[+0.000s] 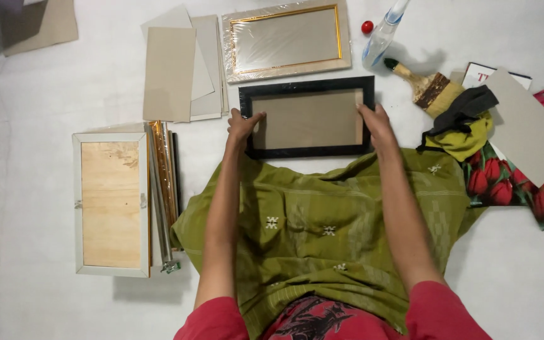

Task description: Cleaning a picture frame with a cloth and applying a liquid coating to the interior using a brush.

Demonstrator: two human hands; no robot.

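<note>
A black picture frame (pixel 306 84) with a brownish backing lies flat on the white floor in front of me, partly over the edge of a green cloth (pixel 322 226) spread on my lap. My left hand (pixel 242 126) grips the frame's left side near its lower corner. My right hand (pixel 376 123) holds the right side of the same frame. Both hands have fingers curled over the frame's border.
A gold-trimmed pale frame (pixel 286 70) lies just beyond. Grey cardboard sheets (pixel 171 72) sit at upper left. A frame lying back-up (pixel 111 204) and stacked frames (pixel 164 182) lie left. Right: a spray bottle (pixel 382 34), red cap (pixel 367 27), paintbrush (pixel 426 85), rags (pixel 464 123), tulip prints (pixel 524 186).
</note>
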